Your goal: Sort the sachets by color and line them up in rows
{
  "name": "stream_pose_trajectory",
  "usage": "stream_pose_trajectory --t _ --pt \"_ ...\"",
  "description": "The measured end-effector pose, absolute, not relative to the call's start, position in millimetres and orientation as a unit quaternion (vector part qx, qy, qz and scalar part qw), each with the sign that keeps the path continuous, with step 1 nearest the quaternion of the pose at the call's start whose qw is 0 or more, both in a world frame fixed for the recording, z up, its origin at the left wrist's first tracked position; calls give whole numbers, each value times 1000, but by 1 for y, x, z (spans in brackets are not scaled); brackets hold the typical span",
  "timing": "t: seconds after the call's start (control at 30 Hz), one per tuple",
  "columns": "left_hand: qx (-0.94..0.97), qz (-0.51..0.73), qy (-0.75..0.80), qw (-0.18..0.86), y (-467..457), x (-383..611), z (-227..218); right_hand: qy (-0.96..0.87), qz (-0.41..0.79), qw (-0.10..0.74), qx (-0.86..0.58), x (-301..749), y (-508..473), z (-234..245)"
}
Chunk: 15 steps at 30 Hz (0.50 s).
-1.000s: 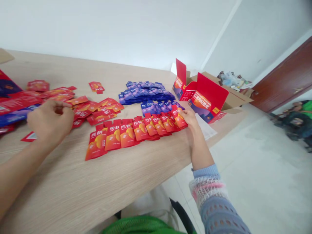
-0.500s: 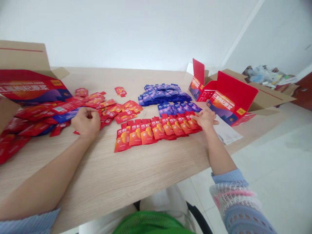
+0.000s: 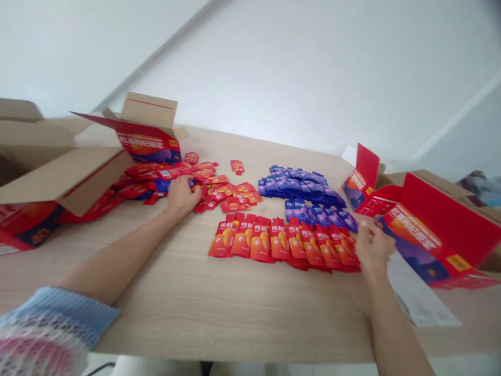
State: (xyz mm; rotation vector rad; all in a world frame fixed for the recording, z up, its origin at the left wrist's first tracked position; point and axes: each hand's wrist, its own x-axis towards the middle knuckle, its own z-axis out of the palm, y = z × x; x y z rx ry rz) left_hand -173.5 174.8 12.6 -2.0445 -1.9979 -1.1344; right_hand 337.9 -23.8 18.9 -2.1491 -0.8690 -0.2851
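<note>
1. Red sachets (image 3: 270, 243), glossy, flat and narrow-necked, overlap in a row set back from the tabletop's (image 3: 242, 308) front edge; lining them up seems the step in hand.
2. Right hand (image 3: 373, 248): fingers bunched at the row's right end; any grip, cannot tell.
3. Left hand (image 3: 180, 199): at the loose heap (image 3: 242, 193); fingertips hidden, grip unclear. Next probably calls for a light pinch.
4. Blue sachets (image 3: 299, 184) lie farther back, layered.
5. Rightward, a stiff open carton (image 3: 413, 243).
</note>
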Motion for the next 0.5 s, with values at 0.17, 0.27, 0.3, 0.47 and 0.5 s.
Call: stream_pose_trajectory --t 0.17,0.27,0.3,0.47,0.5 --pt "-706 -378 -598 14 173 -173 12 -492 -236 412 -730 340 -24 13" --pt "-751 -318 -577 -47 167 -163 16 -495 -240 416 -724 333 -26 13" --pt "-759 -295 -579 -47 165 -158 17 -489 -234 416 -730 330 -27 14" --pt "-736 -251 -629 -15 154 -128 11 -484 -200 408 -748 317 -31 15" --pt "-724 -257 -639 -22 154 -125 8 -482 -201 409 -748 316 -31 14"
